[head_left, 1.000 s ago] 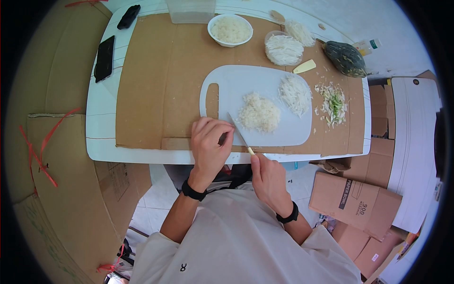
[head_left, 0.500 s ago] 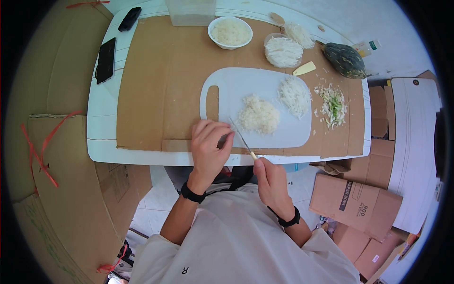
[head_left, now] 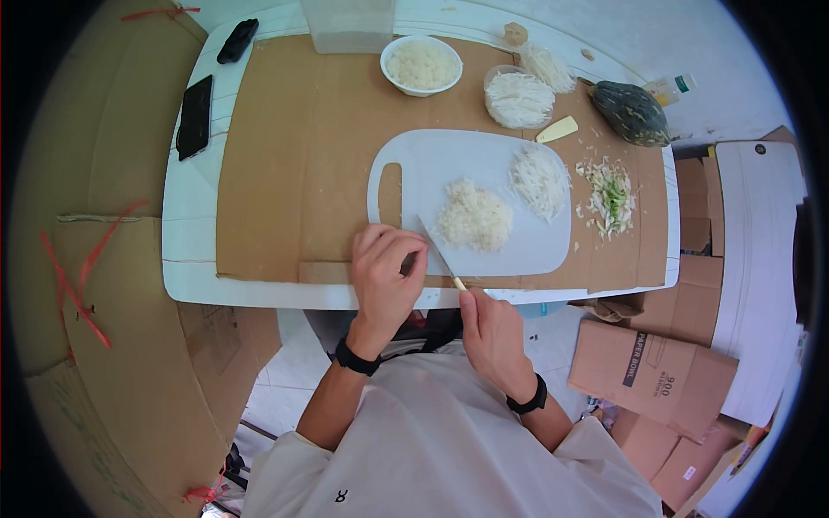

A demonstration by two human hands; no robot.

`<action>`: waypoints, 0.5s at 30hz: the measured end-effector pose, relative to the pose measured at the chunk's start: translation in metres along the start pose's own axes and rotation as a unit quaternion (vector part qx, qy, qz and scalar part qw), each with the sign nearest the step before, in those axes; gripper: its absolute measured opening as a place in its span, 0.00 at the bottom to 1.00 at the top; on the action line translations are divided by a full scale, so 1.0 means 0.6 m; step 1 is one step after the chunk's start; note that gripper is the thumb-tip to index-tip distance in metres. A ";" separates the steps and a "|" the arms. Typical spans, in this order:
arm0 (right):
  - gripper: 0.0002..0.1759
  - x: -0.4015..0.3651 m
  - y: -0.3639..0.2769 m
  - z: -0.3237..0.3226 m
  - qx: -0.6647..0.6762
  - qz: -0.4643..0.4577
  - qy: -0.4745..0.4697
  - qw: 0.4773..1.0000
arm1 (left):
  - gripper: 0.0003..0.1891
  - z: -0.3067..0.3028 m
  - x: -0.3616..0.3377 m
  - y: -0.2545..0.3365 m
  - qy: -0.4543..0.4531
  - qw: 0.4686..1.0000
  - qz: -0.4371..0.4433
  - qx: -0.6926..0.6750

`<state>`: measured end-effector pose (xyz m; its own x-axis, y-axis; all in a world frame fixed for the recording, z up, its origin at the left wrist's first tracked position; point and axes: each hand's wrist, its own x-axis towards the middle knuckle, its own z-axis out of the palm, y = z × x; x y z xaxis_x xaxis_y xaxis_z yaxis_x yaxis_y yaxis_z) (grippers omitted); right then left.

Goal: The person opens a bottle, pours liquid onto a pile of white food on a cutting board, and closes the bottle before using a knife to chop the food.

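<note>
My right hand (head_left: 496, 332) is wrapped round the light handle of a knife (head_left: 439, 252), whose blade points up and left over the white cutting board (head_left: 484, 147). Beside the blade tip, my left hand (head_left: 386, 272) rests at the board's lower left corner with its fingers curled together; whatever is under them is hidden. A pile of finely chopped white pieces (head_left: 475, 216) lies on the middle of the board, and white shreds (head_left: 540, 181) lie at its right.
Behind the board stand a bowl of white pieces (head_left: 421, 66), a tub of white shreds (head_left: 519, 97), a yellow peeler-like item (head_left: 557, 129) and a dark green squash (head_left: 630, 112). Peelings (head_left: 610, 197) lie right; a phone (head_left: 195, 117) lies left.
The view has shifted slightly, so the table sits a little lower. Both hands keep nearly the same pose, and the knife stays by my left fingertips.
</note>
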<state>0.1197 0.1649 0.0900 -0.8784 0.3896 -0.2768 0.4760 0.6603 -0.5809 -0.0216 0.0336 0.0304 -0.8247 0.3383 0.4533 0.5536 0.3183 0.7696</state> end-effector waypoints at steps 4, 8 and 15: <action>0.23 0.003 0.003 0.001 0.032 0.009 0.003 0.999 | 0.09 -0.001 0.000 0.000 0.000 1.000 0.004 -0.004; 0.25 -0.001 0.012 -0.002 0.132 0.010 0.016 0.991 | 0.10 0.000 -0.001 0.001 0.004 1.000 0.002 0.000; 0.25 -0.013 0.009 -0.014 0.102 0.003 0.006 0.995 | 0.10 0.002 -0.001 0.001 0.004 1.000 0.003 0.002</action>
<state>0.1292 0.1708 0.0957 -0.8745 0.4012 -0.2725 0.4613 0.5148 -0.7226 -0.0207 0.0344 0.0298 -0.8227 0.3321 0.4614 0.5583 0.3192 0.7658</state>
